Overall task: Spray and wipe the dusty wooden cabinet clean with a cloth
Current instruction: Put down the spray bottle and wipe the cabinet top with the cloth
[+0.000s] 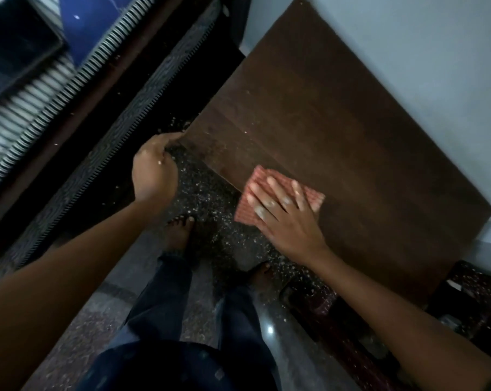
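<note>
The dark brown wooden cabinet shows its flat top from above, set against a pale wall. A folded pink checked cloth lies near the top's front edge. My right hand presses flat on the cloth with fingers spread. My left hand curls around the cabinet's near left corner, gripping its edge. No spray bottle is in view.
A speckled stone floor lies below, with my bare feet and blue trousers on it. A dark patterned piece with a ribbed edge runs along the left. A low dark speckled object stands at the right by the wall.
</note>
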A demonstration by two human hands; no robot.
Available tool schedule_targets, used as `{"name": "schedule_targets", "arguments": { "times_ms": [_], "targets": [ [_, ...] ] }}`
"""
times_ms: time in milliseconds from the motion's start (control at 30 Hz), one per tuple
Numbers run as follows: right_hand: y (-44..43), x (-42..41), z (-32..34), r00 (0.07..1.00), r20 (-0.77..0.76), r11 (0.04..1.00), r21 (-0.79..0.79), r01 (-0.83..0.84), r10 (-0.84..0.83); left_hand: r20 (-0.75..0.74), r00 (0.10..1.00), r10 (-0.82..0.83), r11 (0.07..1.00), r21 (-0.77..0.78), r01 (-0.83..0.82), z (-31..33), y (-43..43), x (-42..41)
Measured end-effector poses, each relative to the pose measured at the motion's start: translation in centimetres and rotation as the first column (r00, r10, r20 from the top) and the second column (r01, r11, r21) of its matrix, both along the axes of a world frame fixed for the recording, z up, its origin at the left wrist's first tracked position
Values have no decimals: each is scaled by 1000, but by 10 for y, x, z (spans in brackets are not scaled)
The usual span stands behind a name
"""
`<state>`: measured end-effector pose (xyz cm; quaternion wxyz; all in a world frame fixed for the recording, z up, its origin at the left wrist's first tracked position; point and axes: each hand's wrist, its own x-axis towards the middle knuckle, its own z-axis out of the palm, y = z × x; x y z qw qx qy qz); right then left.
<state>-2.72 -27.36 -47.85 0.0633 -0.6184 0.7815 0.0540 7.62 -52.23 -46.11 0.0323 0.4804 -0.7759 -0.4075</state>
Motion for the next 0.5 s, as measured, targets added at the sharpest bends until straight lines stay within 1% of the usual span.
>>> {"name": "schedule_targets", "arguments": {
  "times_ms": [67,133,233,300,367,433,500],
  "targets": [
    [-68,5,-1,998,51,996,-74,45,-42,-74,996,55,992,121,-46,-2,-3,2],
    [-132,11,0,991,115,992,-102,80,-68,-90,982,164,959,249,-137,2,-8,2],
    [-182,16,1,984,116,988,-60,140,-132,-69,959,276,927,282,-246,10,-17,-1],
    [-179,15,-1,987,112,991,-52,124,-118,-89,948,306,915,302,-267,13,-25,-3],
    [-159,11,0,991,112,994,-69,87,-79,-95,945,312,906,328,-266,12,-30,-6],
    [-119,7,0,991,103,991,-90,100,-90,-78,960,268,922,310,-232,10,-30,-8],
    [-59,6,-1,991,77,993,-46,113,-109,-60,972,227,929,314,-197,8,-28,-10]
  ]
}}
